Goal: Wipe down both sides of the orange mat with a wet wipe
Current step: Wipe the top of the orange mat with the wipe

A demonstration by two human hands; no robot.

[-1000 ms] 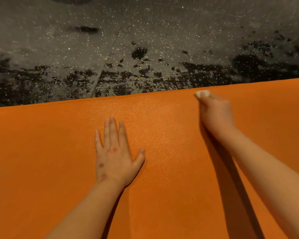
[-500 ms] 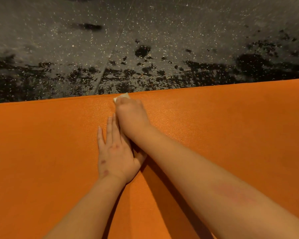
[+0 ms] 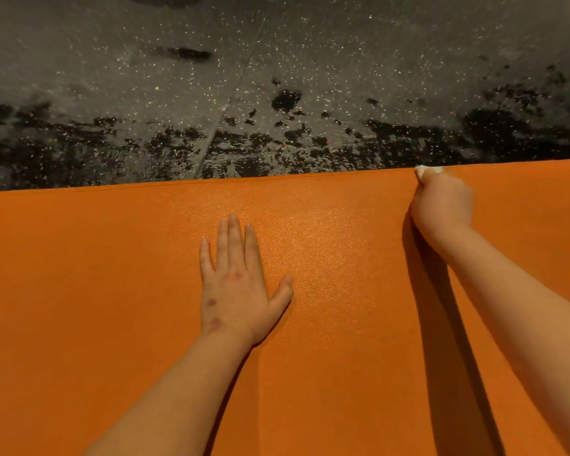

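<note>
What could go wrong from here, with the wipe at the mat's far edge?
The wet wipe, gripped in the right hand, sits at the far edge of the orange mat; it could slide onto the dark-blotched floor and pick up dirt. The left hand lies flat on the mat, so the patch under it may get missed.

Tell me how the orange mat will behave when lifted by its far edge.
Probably floppy: the orange mat lies thin and flat against the floor. Likely grippy, not slippery, given its pebbled surface.
</note>
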